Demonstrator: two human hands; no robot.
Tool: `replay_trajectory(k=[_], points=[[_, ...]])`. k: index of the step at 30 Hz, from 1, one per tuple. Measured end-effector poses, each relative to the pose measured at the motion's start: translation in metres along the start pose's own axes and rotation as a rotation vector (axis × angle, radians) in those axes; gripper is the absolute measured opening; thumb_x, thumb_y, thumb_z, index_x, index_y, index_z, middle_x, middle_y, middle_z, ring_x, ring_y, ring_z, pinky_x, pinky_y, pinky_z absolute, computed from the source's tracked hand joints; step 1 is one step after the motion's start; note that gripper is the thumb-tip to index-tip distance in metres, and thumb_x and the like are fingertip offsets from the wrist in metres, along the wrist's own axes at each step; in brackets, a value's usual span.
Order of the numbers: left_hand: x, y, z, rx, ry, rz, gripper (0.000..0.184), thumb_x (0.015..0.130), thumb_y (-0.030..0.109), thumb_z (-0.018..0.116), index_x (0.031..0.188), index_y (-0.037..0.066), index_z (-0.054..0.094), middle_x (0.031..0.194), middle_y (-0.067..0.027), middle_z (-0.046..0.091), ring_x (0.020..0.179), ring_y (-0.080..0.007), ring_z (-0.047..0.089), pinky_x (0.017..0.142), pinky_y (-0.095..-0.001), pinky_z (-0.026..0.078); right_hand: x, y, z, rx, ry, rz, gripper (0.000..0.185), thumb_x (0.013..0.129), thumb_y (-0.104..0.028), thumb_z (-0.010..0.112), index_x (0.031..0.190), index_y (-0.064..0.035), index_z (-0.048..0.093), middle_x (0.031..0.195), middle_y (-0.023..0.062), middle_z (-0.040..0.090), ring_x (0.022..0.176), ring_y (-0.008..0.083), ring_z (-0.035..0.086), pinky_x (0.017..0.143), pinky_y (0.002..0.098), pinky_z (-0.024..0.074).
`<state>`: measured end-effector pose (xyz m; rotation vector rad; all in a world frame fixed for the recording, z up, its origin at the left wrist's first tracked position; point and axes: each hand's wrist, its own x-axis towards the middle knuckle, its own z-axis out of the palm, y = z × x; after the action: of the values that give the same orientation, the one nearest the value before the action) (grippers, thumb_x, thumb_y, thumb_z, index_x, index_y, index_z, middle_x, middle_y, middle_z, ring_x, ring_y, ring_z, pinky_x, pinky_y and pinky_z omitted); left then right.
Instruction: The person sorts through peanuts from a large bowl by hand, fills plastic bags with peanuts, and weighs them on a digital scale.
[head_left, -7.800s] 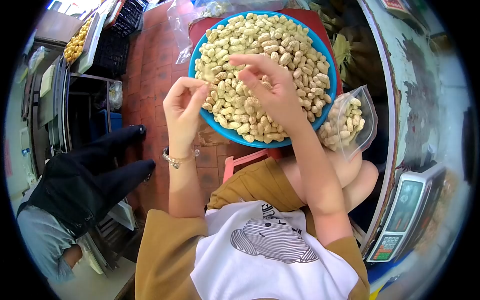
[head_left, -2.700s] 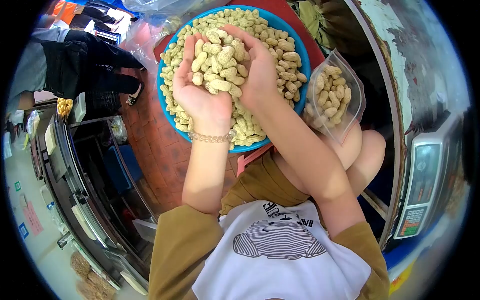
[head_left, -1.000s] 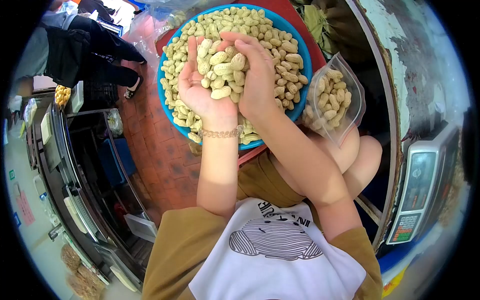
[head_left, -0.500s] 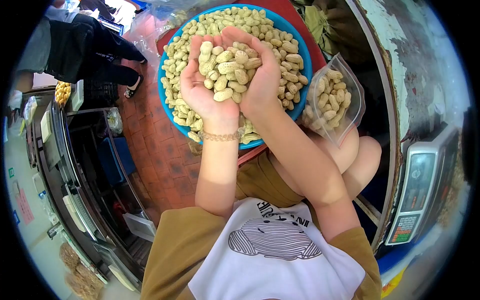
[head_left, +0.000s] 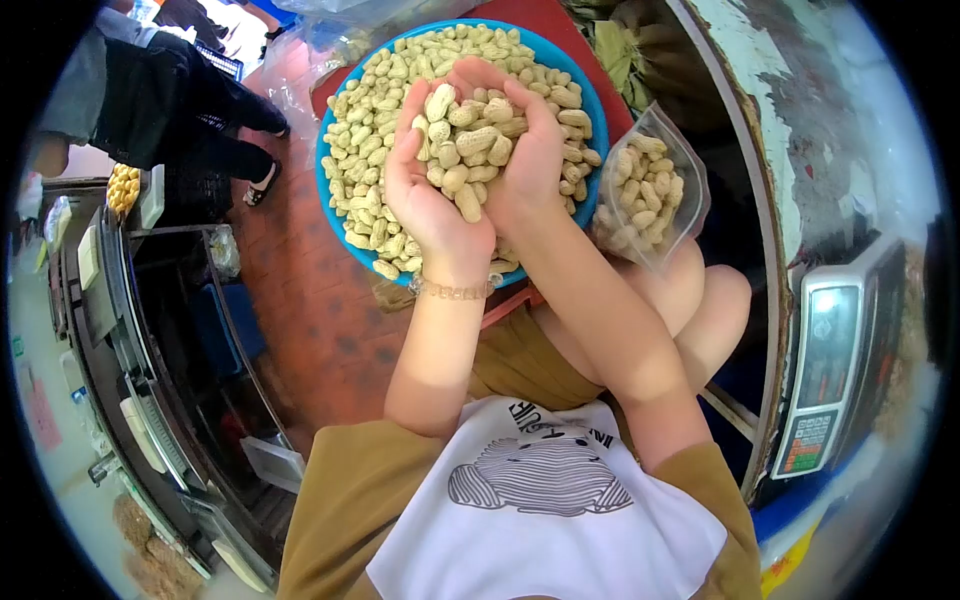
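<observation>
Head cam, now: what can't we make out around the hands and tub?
All in the head view:
- Palms of the left hand and right hand: mostly covered by the held peanuts.
- Bottom of the blue tub: buried under heaped peanuts.
- Scale display: too small and glary to read.
- Other person: head cut off by the image edge.

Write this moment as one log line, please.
left hand: cupped; right hand: cupped; held together: peanuts; below: blue basin; beside basin: clear bag

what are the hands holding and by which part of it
A loose heap of pale tan, unshelled peanuts, cradled from underneath and at its sides by the bare, cupped left hand and right hand.
</observation>
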<state>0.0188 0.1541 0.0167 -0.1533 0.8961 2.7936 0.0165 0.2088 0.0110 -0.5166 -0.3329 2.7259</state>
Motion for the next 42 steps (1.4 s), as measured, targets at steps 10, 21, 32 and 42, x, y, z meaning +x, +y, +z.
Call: replay_trajectory(k=[10,21,32,42], points=[[-0.048,-0.008,0.046,-0.124,-0.134,-0.235,0.047,0.094,0.021,0.040,0.135,0.001,0.052,0.136,-0.0140,0.054,0.124,-0.0271,0.054,0.108,-0.0400,0.042,-0.059,-0.056,0.010,-0.340,0.010,-0.420,0.036,0.096,-0.013,0.041,0.118,0.0039,0.063,0.113,0.0109,0.064,0.107,0.0194,0.059,0.097,0.0308,0.0460],[-0.090,-0.049,0.084,-0.043,-0.059,-0.478,0.045,0.097,0.018,0.038,0.135,-0.001,0.051,0.135,-0.0144,0.054,0.124,-0.0275,0.053,0.108,-0.0406,0.043,-0.094,-0.114,-0.028,-0.311,0.140,-0.516,0.040,0.099,-0.014,0.038,0.129,0.0057,0.056,0.127,0.0126,0.058,0.119,0.0241,0.055,0.105,0.0368,0.0439],[-0.085,-0.068,0.076,0.037,-0.092,-0.390,0.049,0.097,0.017,0.035,0.143,0.001,0.042,0.142,-0.0130,0.046,0.124,-0.0253,0.051,0.104,-0.0387,0.046,-0.088,-0.111,-0.046,-0.422,0.199,-0.671,0.039,0.096,-0.014,0.043,0.126,0.0048,0.058,0.127,0.0136,0.058,0.123,0.0213,0.049,0.107,0.0334,0.0397],[-0.071,-0.075,0.069,0.181,-0.237,-0.210,0.055,0.095,0.020,0.031,0.144,-0.004,0.040,0.153,-0.0164,0.036,0.142,-0.0256,0.031,0.119,-0.0390,0.021,-0.072,-0.112,-0.043,-0.315,0.227,-0.817,0.031,0.092,-0.008,0.042,0.112,0.0072,0.061,0.114,0.0173,0.063,0.109,0.0241,0.060,0.101,0.0343,0.0453]])
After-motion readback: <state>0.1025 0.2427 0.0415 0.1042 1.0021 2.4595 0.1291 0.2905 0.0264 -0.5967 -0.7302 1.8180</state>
